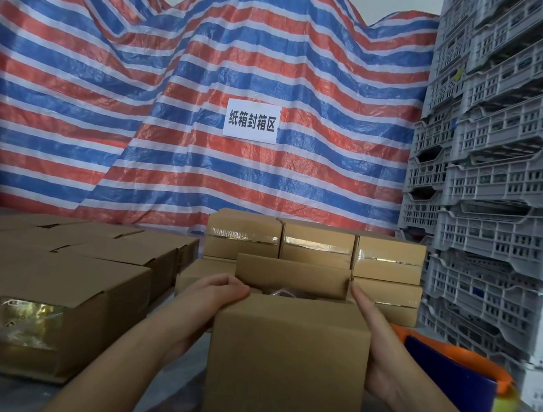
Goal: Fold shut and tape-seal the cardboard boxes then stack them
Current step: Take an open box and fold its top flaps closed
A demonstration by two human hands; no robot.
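A small cardboard box [287,363] stands on the table right in front of me, its near flap folded down and its far flap [290,275] still upright. My left hand [214,295] curls over the box's top left edge. My right hand [379,341] lies flat against the box's right side, fingers straight and reaching the far flap's corner. Some contents show darkly through the gap between the flaps. Behind it stand taped, sealed boxes [316,245] stacked in two layers. An orange and blue tape dispenser [464,380] lies on the table to the right.
Several unsealed boxes [62,287] fill the table's left side, the nearest showing shiny packets inside. Grey plastic crates [498,191] tower on the right. A striped red, white and blue tarp [174,100] with a white paper sign [252,121] hangs behind.
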